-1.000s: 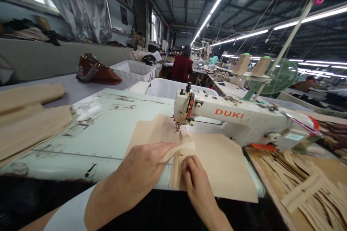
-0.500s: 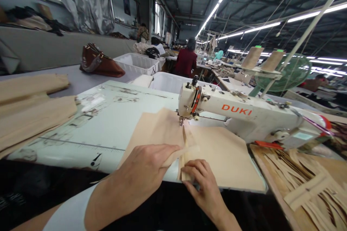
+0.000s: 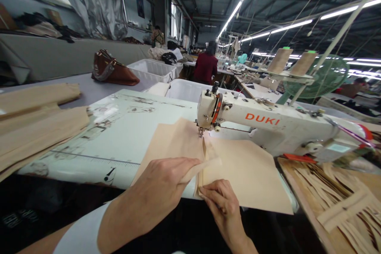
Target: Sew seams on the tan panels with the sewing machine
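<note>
Beige fabric pieces [image 3: 244, 170] lie on the pale green sewing table [image 3: 125, 135], with their seam running up under the needle of a white DUKI sewing machine [image 3: 268, 125]. My left hand [image 3: 162, 182] rests on the left piece and pinches a narrow beige strip [image 3: 205, 165] between thumb and fingers. My right hand [image 3: 222, 202] pinches the near edge of the folded seam at the table's front edge.
Stacks of beige fabric [image 3: 35, 123] lie at the left. Cut beige strips [image 3: 342, 202] fill a tray at the right. White bins [image 3: 153, 69], a brown bag [image 3: 113, 71], thread cones [image 3: 281, 60] and a green fan [image 3: 321, 79] stand behind. A person in red [image 3: 205, 67] works further back.
My right hand has slid back along the seam toward the table's front edge. The left hand has kept hold of the strip, and the view has shifted slightly.
</note>
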Demonstrator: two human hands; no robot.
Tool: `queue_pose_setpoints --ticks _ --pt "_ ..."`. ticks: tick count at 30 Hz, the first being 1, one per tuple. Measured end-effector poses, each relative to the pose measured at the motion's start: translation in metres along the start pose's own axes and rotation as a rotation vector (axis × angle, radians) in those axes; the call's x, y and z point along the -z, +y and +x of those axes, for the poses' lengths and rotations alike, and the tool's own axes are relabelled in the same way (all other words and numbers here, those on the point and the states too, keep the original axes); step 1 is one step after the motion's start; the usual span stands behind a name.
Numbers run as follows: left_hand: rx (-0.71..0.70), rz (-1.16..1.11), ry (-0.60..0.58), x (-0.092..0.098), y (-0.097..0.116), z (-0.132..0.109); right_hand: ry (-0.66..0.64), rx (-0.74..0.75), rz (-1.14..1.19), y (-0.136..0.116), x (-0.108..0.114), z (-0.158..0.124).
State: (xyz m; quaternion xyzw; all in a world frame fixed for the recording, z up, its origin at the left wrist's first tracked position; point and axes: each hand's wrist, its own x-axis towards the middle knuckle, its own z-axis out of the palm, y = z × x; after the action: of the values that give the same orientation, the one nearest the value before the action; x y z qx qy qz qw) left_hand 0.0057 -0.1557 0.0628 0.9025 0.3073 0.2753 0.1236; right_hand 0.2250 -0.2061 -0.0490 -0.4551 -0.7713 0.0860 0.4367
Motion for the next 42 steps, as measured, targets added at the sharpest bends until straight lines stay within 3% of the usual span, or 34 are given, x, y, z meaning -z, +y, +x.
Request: queue_pose_setpoints --ticks 18,20,23,27,29,35,42 --pt "0.011 0.016 -0.048 -0.004 0.003 -0.011 -0.020 0.018 -0.061 -0.006 -0.003 0.002" --pt "-0.024 0.047 -0.073 -0.016 0.002 -0.020 -0.008 0.044 -0.109 -0.006 -0.003 0.001" --pt "-0.190 0.144 -0.083 -0.050 -0.006 -0.038 0.040 0.142 -0.138 -0.002 -0.006 -0.003" --pt "-0.325 0.293 0.023 -0.086 -0.019 -0.054 0.084 0.221 -0.113 0.006 -0.011 -0.006" --pt "-0.347 0.335 0.005 -0.084 -0.019 -0.054 0.083 0.223 -0.108 0.007 -0.012 -0.005" --pt "-0.328 0.353 -0.134 -0.050 -0.008 -0.040 0.113 0.207 -0.131 0.007 -0.014 -0.004" --pt "-0.307 0.305 -0.196 -0.053 -0.010 -0.032 0.153 0.221 -0.137 0.008 -0.015 -0.009"
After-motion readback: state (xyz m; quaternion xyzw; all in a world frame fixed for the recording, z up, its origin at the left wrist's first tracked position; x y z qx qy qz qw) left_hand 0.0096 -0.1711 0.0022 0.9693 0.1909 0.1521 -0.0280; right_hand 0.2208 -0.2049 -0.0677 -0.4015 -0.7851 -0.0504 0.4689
